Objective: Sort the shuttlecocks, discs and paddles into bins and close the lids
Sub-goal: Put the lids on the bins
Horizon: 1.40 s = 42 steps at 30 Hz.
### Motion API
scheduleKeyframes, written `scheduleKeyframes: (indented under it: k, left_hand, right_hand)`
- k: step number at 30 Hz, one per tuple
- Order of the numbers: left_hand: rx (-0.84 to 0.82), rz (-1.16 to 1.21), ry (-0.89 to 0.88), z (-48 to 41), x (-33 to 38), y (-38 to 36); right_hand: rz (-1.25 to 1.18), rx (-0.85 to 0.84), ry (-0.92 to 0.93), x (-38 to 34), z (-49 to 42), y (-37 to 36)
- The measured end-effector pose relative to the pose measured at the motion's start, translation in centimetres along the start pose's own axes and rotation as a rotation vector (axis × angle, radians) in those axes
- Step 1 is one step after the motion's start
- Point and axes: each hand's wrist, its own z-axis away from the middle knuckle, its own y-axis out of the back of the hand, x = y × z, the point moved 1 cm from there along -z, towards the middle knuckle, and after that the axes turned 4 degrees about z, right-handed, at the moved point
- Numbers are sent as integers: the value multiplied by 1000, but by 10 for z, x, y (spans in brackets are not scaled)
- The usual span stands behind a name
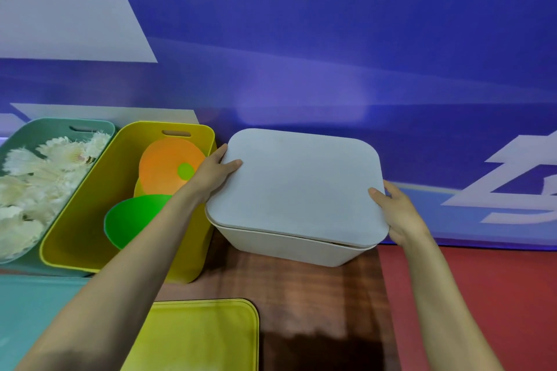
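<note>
A white lid lies on the white bin, slightly askew with a thin gap along the front right. My left hand grips the lid's left edge and my right hand grips its right edge. The bin's contents are hidden. To the left stands an open yellow bin holding an orange disc and a green disc. Further left, an open teal bin is full of white shuttlecocks.
A yellow lid lies flat on the wooden table in front of the yellow bin. A teal lid lies at the near left. Red floor shows to the right, and a blue wall stands close behind the bins.
</note>
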Motion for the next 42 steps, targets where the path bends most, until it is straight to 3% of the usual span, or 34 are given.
scheduleKeyframes:
  k: [9,15,24,30,36,38,42]
  left_hand:
    - [23,-256,-91,6,-5,-4]
    - [58,-274,-84,3,2,-2]
    - [63,-329,-164,13,-10,-4]
    - [205,-708,-272,19,-26,-17]
    - [331,-840,-252,31,-34,-30]
    - [329,-868,-227,34,-34,-34]
    - [296,-1072,-245,28,-28,-39]
  right_hand:
    - [35,25,27,-5,9,-4]
    - [-31,35,74,-1,22,-7]
    - [56,27,94,8,21,-6]
    - [192,179,149,15,20,-20]
    - [262,224,287,19,14,-23]
    - [373,205,255,17,8,-20]
    - [968,256,313,-3,4,-34]
